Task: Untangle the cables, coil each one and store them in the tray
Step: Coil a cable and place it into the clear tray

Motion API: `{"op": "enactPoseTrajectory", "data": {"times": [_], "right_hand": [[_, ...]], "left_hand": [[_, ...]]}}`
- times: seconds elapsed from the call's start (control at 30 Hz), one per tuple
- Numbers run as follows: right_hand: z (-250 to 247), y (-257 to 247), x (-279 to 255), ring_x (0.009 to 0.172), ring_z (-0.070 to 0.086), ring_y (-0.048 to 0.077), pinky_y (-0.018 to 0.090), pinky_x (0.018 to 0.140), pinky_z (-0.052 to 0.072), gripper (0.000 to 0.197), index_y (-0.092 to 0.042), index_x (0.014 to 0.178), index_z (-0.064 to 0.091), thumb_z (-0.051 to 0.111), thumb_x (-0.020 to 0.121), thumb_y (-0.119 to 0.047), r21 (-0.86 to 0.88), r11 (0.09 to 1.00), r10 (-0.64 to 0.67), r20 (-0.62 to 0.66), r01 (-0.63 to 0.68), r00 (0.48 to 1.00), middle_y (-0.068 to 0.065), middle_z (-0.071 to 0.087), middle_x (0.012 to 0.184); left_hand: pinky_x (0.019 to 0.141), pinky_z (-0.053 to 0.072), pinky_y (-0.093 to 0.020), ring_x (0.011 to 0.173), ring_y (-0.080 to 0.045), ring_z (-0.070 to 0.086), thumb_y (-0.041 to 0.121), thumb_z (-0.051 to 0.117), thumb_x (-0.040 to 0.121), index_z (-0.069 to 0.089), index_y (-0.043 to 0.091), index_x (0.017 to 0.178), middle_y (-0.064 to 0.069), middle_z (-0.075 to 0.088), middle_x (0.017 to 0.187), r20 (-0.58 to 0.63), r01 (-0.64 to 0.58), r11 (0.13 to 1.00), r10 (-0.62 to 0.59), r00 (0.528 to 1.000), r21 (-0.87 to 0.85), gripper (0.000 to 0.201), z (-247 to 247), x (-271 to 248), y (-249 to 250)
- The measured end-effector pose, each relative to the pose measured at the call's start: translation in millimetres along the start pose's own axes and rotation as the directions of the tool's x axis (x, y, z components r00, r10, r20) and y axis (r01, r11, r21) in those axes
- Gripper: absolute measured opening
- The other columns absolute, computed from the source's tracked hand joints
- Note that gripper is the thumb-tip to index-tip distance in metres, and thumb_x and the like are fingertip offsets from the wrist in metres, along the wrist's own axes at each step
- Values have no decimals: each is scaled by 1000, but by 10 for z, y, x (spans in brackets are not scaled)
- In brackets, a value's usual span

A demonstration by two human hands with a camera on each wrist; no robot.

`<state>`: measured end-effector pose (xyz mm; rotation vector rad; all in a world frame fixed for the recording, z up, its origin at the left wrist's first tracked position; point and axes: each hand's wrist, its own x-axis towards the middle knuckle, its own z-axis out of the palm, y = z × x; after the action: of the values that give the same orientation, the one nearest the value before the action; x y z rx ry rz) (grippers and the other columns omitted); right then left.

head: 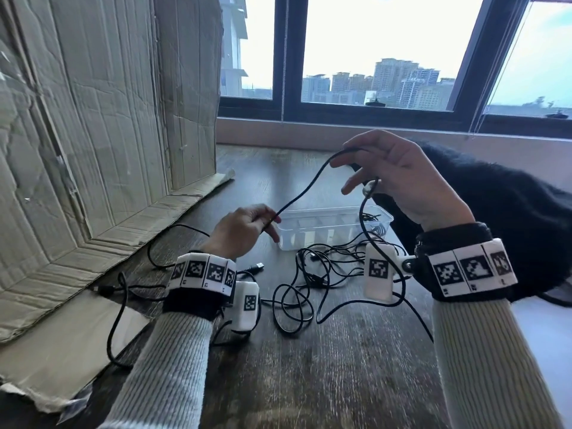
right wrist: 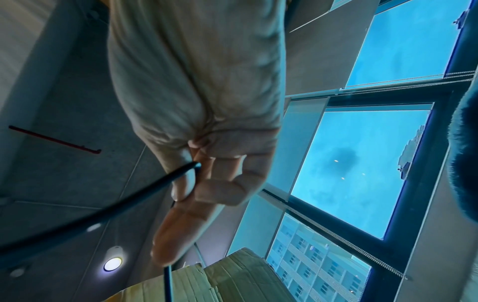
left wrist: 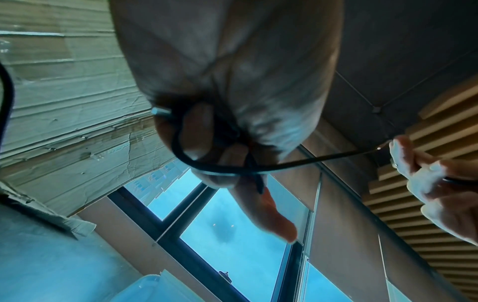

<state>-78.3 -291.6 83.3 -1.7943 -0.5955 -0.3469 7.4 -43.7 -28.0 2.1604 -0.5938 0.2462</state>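
Observation:
A black cable [head: 305, 188] stretches in the air between both hands. My left hand [head: 247, 226] pinches its lower end just left of the tray; in the left wrist view the cable [left wrist: 220, 169] loops round the curled fingers [left wrist: 199, 132]. My right hand [head: 387, 168] is raised above the tray and pinches the cable [right wrist: 145, 190] between thumb and fingers [right wrist: 181, 183], the rest hanging down past the palm. A clear plastic tray [head: 328, 232] with dividers stands on the wooden table and holds a black cable at its right end. A tangle of black cables [head: 309, 280] lies in front of it.
Flattened cardboard [head: 93, 134] leans along the left side, its flap lying on the table with a cable [head: 120, 311] across it. A USB plug [head: 258, 266] lies near my left wrist. A dark furry thing [head: 495, 205] sits at the right. Bare table [head: 325, 382] shows in front.

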Motion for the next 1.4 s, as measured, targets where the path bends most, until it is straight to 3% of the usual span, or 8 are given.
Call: {"op": "enactPoseTrajectory", "data": {"times": [0.13,0.27,0.47,0.73,0.9,1.17,1.27,1.4], "right_hand": [[-22,31,20,66,71,24,28,55,40,15,-12,108,60,49,98,-10,-6,1000,0,-74,-1,997,3,74,101],[-83,122,42,68,71,22,30,59,40,14,-16,106,62,52,96,-15,19,999,43,-177,-40,983,0,74,100],[-105,189,55,71,71,25,29,60,47,16,-12,110,62,54,96,-15,90,992,100,-165,-86,981,5,73,104],[102,270,160,39,43,3,13,38,38,15,0,103,60,48,93,2,580,755,377,-2,-306,926,10,71,88],[218,365,165,43,36,3,12,38,31,17,-1,105,66,56,95,-10,204,907,369,37,-369,929,8,70,84],[300,346,100,61,42,8,20,59,37,17,-16,104,73,60,93,-17,-174,935,336,161,-308,928,6,75,91],[325,338,81,71,45,17,30,63,37,20,-23,104,74,63,90,-16,-344,905,356,288,-251,889,0,76,85],[390,378,62,75,59,18,32,73,43,21,-17,106,74,65,89,-12,-422,890,368,439,-173,820,2,76,82]], "left_hand": [[54,33,-24,41,0,41,24,39,102,62,16,89,11,51,46,79,86,958,-67,995,-273,28,33,-9,35],[44,31,-12,42,2,37,70,57,73,62,17,99,13,51,52,226,83,947,-11,974,-311,60,20,-56,184],[49,32,-19,47,-5,36,17,43,99,64,14,83,11,43,51,111,33,895,19,994,-445,27,62,-72,209],[87,51,-57,84,-21,70,24,37,100,50,12,79,-1,49,62,47,85,226,-169,985,-971,27,-175,-84,308],[82,54,-54,95,-26,70,22,31,103,51,11,82,-12,65,93,-3,-25,-97,-225,974,-995,31,-247,-23,204],[68,59,-36,101,-18,64,31,29,103,51,17,92,-11,63,118,-100,-81,65,-396,913,-995,29,-324,-13,90],[88,53,-50,113,-23,62,33,23,104,53,19,105,-10,63,118,-111,-106,35,-355,928,-994,34,-310,-20,129],[59,59,-38,50,-5,55,36,28,103,44,13,124,3,52,65,-68,-84,-30,-364,929,-996,36,-253,-12,139]]}}
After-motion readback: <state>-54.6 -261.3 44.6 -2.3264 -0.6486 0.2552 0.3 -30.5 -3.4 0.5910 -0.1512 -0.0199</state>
